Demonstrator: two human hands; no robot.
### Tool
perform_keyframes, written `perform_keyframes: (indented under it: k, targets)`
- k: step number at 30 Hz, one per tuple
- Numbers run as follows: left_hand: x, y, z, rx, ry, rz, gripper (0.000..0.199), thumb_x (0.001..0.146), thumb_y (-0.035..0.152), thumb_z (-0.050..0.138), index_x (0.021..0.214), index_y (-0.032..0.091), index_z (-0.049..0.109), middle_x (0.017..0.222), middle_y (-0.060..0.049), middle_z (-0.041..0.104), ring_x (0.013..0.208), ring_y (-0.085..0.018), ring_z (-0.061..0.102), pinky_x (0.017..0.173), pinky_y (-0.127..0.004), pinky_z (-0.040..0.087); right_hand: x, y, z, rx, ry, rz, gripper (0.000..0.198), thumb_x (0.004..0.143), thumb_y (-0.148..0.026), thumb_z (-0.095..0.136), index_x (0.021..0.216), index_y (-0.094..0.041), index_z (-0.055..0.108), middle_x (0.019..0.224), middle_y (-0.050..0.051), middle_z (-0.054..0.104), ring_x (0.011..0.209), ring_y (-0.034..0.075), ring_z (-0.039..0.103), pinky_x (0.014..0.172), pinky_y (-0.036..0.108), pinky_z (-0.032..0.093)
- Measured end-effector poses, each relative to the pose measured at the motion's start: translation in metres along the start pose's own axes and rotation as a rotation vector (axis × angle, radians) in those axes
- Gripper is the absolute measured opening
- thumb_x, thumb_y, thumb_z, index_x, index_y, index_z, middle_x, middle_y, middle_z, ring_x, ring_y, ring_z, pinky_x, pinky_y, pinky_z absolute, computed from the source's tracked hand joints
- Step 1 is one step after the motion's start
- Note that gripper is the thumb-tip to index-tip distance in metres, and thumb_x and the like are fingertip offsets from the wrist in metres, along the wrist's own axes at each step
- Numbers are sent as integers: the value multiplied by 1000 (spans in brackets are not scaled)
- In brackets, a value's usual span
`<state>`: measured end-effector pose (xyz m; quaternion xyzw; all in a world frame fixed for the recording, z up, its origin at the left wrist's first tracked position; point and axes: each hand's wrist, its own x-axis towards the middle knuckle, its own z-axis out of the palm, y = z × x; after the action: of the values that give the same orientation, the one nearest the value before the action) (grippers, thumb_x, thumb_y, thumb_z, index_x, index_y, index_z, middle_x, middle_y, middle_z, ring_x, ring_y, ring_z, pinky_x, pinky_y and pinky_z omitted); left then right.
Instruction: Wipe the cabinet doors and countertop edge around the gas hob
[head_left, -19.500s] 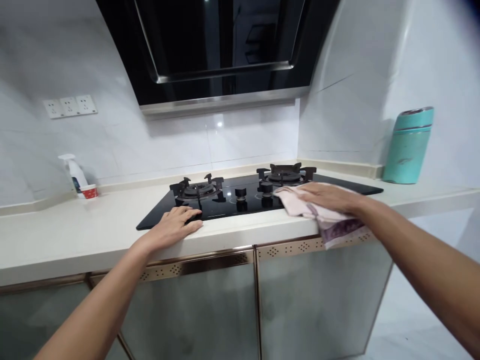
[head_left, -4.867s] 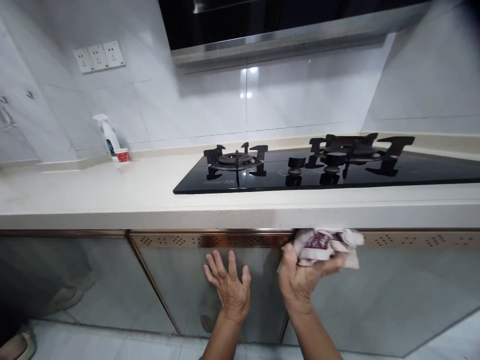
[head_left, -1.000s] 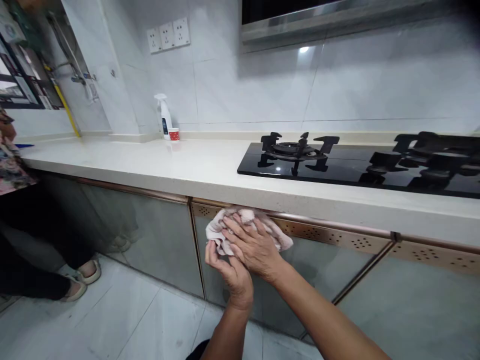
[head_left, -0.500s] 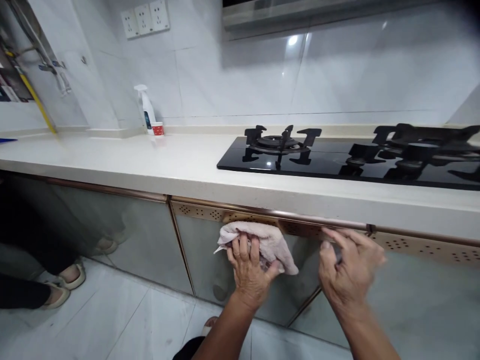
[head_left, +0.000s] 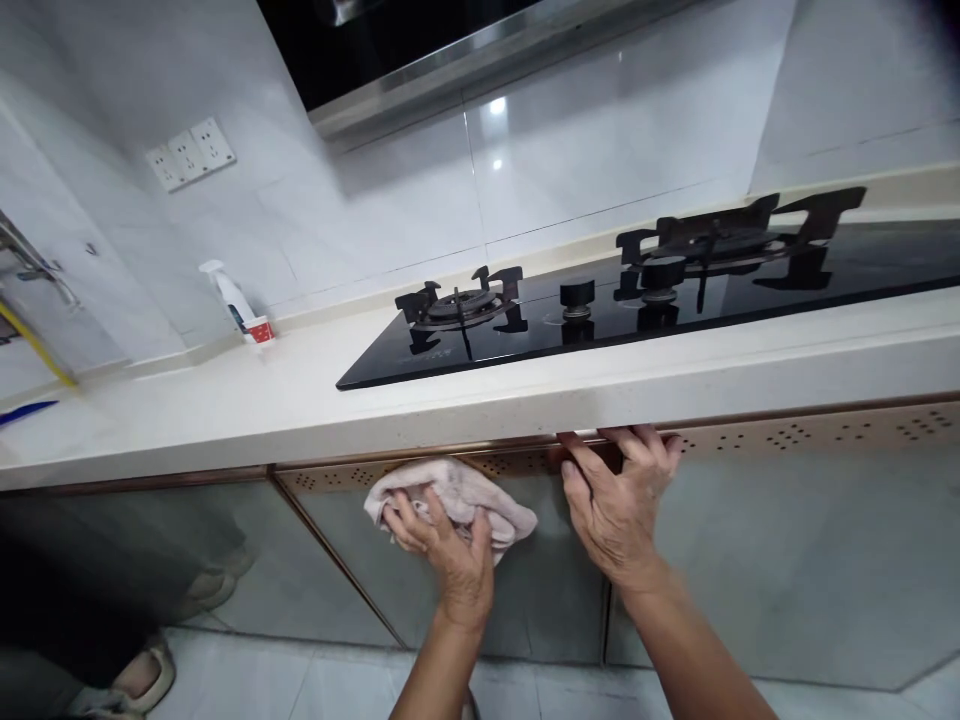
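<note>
My left hand (head_left: 446, 560) presses a pale pinkish cleaning cloth (head_left: 480, 490) against the upper part of a glossy grey cabinet door (head_left: 551, 580). The cloth is bunched under the fingers and covers part of the perforated copper-coloured strip (head_left: 326, 479) along the door's top. At the upper right corner of this door, my right hand (head_left: 622, 505) hooks its fingers over the top edge, just beneath the countertop (head_left: 495, 410). Those fingertips are partly hidden behind the edge.
A black gas hob (head_left: 510, 340) with burners and knobs sits on the countertop. Further left stand a white spray bottle (head_left: 227, 295) and a small red-and-white container (head_left: 259, 330). A range hood (head_left: 420, 80) hangs above. Another person's shoe (head_left: 148, 672) is at lower left.
The view has tilted and shifted right. My right hand, blurred and apart from the edge before, now has its fingers over the door's top edge. The cloth stays under my left hand.
</note>
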<state>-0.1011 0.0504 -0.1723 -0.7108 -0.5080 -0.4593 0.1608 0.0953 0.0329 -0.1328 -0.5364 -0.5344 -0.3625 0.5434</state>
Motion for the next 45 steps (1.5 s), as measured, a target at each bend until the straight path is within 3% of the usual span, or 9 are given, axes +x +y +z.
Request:
perform_keyframes:
  k: [6,12,16,20,26,29,32,39,45]
  targets:
    - [6,60,22,8,142,344,56,79,46,68,133,36,58,150,-7,42,138,-35,27,114,-65,9,-12,4,8,225,85,62,42,94,-30,35,130,-28,56,123,9,52,137,32,33,112,66,14]
    - [25,59,8,71,142,519,54,80,46,64,133,38,59,143,-4,50,134,-30,32,117,-59,6,-14,7,5,287,90,104,45,94,-37,31,126,-22,59,123,10,56,136,33,36,113,64,13]
    - [28,8,-15,135,123,460,56,75,51,66,129,37,62,137,-6,53,132,-31,34,117,-55,9,-11,5,1,230,39,93,46,95,-40,29,122,-23,62,125,9,54,136,33,35,114,62,13]
    - [32,-81,-46,246,121,281,54,74,46,65,124,28,62,139,-12,46,136,-36,28,115,-57,17,-9,2,2,198,31,101,40,97,-37,31,122,-25,60,123,8,54,136,31,35,114,60,15]
    - [50,-185,-81,254,228,30,70,82,48,54,143,18,34,147,-16,30,141,-41,20,116,-59,21,-10,-6,11,128,57,127,33,94,-38,44,123,-26,55,124,8,49,138,33,32,114,64,15]
    - [50,-170,-71,238,309,17,65,88,41,50,145,18,31,149,-16,27,142,-43,18,116,-61,20,-11,-8,16,108,65,134,33,94,-38,46,123,-26,55,124,9,46,138,34,30,113,65,14]
    - [34,-117,-43,206,335,62,64,90,40,48,146,16,31,150,-20,27,142,-43,18,113,-65,20,-13,-6,18,97,59,130,34,93,-38,47,124,-27,54,126,9,45,139,35,28,113,65,14]
    - [-16,10,23,90,69,542,49,81,52,65,128,41,61,136,-6,51,131,-32,31,116,-61,5,-14,2,13,64,15,73,37,93,-36,47,129,-27,53,130,9,45,141,35,26,113,65,14]
    - [-43,-34,26,165,2,566,52,73,52,74,123,44,65,128,-5,57,126,-31,36,117,-59,7,-15,5,10,39,-10,42,37,94,-33,47,131,-28,52,130,8,47,142,35,26,114,63,15]
